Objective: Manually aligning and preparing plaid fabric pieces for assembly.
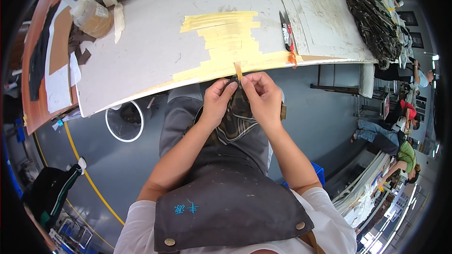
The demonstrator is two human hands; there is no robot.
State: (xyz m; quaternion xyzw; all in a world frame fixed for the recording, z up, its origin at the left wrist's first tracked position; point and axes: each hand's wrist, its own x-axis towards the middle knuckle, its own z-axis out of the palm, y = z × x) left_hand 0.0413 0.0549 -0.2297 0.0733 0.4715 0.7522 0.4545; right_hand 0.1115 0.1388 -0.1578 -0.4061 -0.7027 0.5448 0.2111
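At the table's near edge, above my lap, both hands are pinched close together. My left hand point(218, 99) grips the top of a dark camouflage fabric piece point(241, 108) with pale piping, which hangs down over my apron. My right hand point(264, 99) has thumb and fingers closed at the lower end of a narrow tan strip point(238, 70), right beside the fabric's top. The strip's upper end reaches over the yellow tape on the table edge. My fingers hide how strip and fabric meet.
Scissors with red-and-black handles point(286, 33) lie right of the yellow tape point(230, 33) on the white worktable point(150, 19). A plastic bottle point(92, 16) stands at left, and dark fabric bundles point(369, 16) lie at right. A white-rimmed bin point(107, 124) stands below left. Other people work at far right.
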